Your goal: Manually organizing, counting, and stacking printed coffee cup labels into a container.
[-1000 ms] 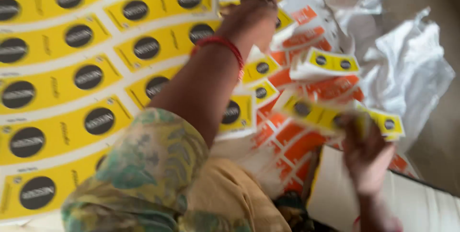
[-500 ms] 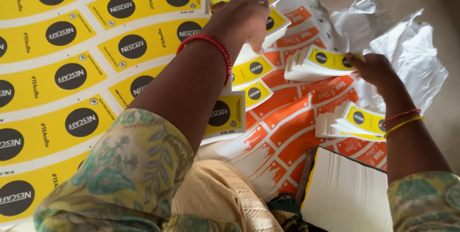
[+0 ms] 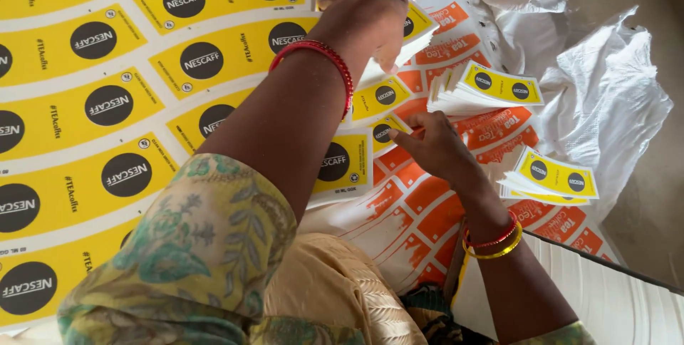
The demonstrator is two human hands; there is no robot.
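Left hand [image 3: 370, 13] pressed flat, ungripping, on yellow printed sheet [image 3: 142, 95]. Right hand [image 3: 434, 149], loose and emptied since a moment ago; yellow label stack [image 3: 491, 87] now released onto orange sheets [image 3: 427, 217].

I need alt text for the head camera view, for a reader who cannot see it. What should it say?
A person's left hand reaches over a large sheet of yellow printed labels, while the right hand touches a small stack of cut yellow labels. A second stack lies on orange printed sheets, beside crumpled white plastic.
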